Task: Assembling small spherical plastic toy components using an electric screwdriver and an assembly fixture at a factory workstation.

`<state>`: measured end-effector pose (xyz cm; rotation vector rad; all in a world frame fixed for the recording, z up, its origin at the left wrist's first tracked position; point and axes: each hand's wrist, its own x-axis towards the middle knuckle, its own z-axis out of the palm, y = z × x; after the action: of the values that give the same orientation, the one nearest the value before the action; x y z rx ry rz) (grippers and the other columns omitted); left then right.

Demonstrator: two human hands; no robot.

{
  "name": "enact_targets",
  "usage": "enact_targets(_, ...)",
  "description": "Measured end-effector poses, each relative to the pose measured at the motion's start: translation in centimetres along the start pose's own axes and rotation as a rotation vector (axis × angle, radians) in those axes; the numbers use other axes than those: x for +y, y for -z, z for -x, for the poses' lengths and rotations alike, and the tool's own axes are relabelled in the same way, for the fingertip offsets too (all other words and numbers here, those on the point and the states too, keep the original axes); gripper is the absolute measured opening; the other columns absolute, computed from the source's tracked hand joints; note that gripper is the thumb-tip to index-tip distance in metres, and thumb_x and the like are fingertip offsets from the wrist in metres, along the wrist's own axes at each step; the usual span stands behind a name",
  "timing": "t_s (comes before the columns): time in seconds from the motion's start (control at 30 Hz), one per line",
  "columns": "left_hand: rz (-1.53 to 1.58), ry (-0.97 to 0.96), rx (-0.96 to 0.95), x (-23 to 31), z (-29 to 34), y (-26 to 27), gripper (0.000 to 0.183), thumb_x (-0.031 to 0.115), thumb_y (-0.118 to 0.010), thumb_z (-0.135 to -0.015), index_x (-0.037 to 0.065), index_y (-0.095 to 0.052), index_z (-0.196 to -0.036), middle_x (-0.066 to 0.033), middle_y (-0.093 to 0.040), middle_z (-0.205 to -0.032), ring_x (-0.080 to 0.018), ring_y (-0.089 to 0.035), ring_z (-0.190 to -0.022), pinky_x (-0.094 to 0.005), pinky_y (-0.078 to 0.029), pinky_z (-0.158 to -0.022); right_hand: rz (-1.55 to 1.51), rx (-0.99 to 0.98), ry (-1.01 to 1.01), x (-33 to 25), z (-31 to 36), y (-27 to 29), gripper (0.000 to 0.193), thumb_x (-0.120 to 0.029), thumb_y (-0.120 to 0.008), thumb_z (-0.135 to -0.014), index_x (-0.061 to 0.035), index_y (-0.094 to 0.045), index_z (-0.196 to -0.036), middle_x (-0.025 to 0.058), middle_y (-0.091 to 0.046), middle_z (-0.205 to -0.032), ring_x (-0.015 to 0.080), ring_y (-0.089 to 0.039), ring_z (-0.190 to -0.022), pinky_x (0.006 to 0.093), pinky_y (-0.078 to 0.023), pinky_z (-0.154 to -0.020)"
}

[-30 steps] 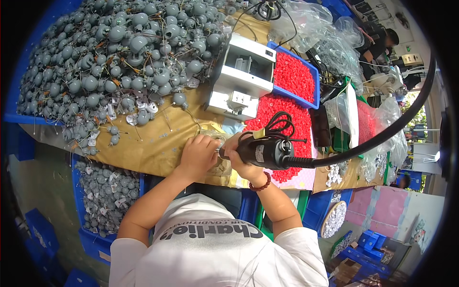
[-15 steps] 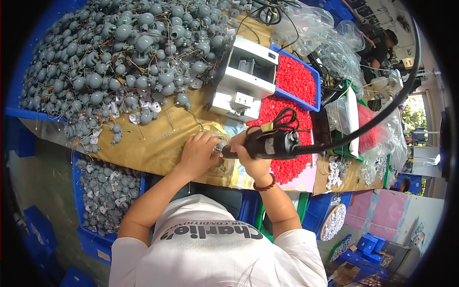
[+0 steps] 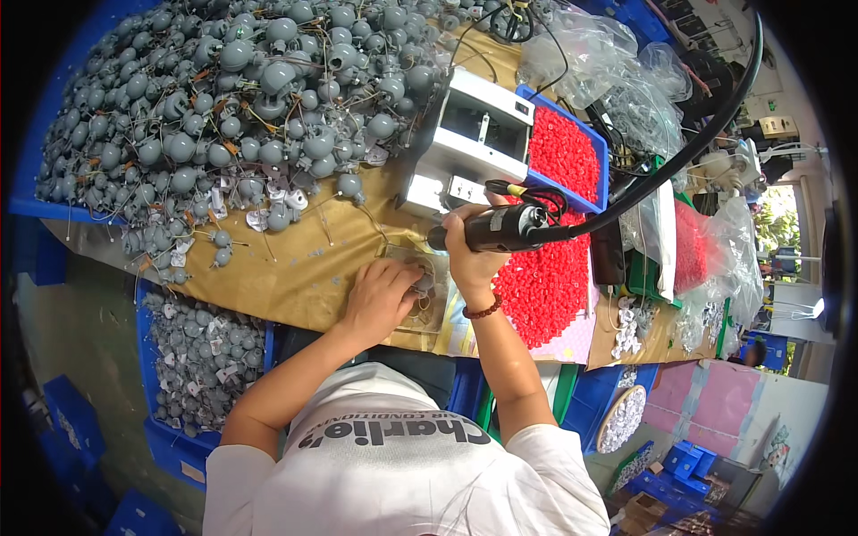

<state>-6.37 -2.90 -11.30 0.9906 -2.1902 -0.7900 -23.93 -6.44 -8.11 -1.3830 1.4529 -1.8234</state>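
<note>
My right hand is wrapped round a black electric screwdriver, held level with its narrow end pointing left. This end is at the front of a white box-shaped machine; whether it touches cannot be made out. Lower down, my left hand keeps its fingers closed on a small grey ball-shaped part over the work spot on the table. The fingers partly cover that part. A thick black cable runs from the back of the screwdriver up to the right.
A large heap of grey ball-shaped parts with wires fills the table's left side. Small red pieces lie right of my hand, with more in a blue tray. Below the table edge stands a blue bin of grey parts.
My right hand has lifted the screwdriver up and away from the grey part toward the white machine. My left hand stays near the same spot, still on the part.
</note>
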Motion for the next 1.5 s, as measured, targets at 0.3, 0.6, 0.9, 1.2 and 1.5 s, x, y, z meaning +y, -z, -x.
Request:
enact_targets(0.3,0.029,-0.007,0.002,-0.3,0.3,-0.1,0.039,0.010,-0.077,-0.080,0.010,-0.067,-0.117,-0.0062,-0.069,-0.114,-0.0290,-0.059,-0.114,-0.0451,-0.043,-0.098,-0.219,0.043,0.237,-7.2,-4.9,0.6,0.063,0.015,-0.059,-0.086,-0.0005,-0.034,-0.142,0.0093,-0.064,-0.085,0.0196,-0.066,-0.077,0.0426,-0.059,-0.084)
enact_targets(0.6,0.019,0.000,-0.021,-0.6,0.1,0.1,0.039,0.012,-0.077,-0.082,0.012,-0.067,-0.119,-0.0042,-0.069,-0.115,-0.0281,-0.058,-0.116,-0.0444,-0.043,-0.099,0.081,0.127,0.253,-9.0,-11.8,2.0,0.049,0.006,-0.066,-0.091,0.0017,-0.040,-0.133,0.0082,-0.069,-0.089,0.0185,-0.069,-0.086,0.0383,-0.053,-0.094)
enact_targets(0.9,-0.002,-0.022,-0.020,-0.6,0.1,-0.3,0.041,0.014,-0.079,-0.081,0.012,-0.067,-0.121,-0.0058,-0.070,-0.114,-0.0292,-0.060,-0.114,-0.0431,-0.045,-0.098,0.007,0.148,-0.326,-5.5,-4.5,7.7,0.044,0.000,-0.071,-0.089,0.0010,-0.051,-0.127,0.0067,-0.066,-0.087,0.0160,-0.067,-0.074,0.0299,-0.054,-0.069)
enact_targets(1.2,-0.016,0.013,-0.009,0.1,0.2,0.0,0.039,0.014,-0.078,-0.082,0.012,-0.068,-0.120,-0.0039,-0.070,-0.114,-0.0263,-0.060,-0.115,-0.0426,-0.045,-0.096,0.534,0.005,0.013,-3.1,2.0,7.6,0.043,-0.010,-0.075,-0.091,0.0020,-0.057,-0.129,0.0176,-0.061,-0.121,0.0291,-0.060,-0.111,0.0396,-0.048,-0.094)
enact_targets(1.5,-0.029,-0.009,-0.005,0.2,0.3,0.0,0.041,0.011,-0.080,-0.079,0.010,-0.066,-0.118,-0.0099,-0.069,-0.114,-0.0306,-0.061,-0.113,-0.0433,-0.045,-0.096,0.225,-0.242,-0.344,0.5,7.2,3.7,0.013,-0.007,-0.070,-0.096,0.0031,-0.070,-0.104,0.0137,-0.073,-0.087,0.0200,-0.068,-0.074,0.0315,-0.054,-0.068)
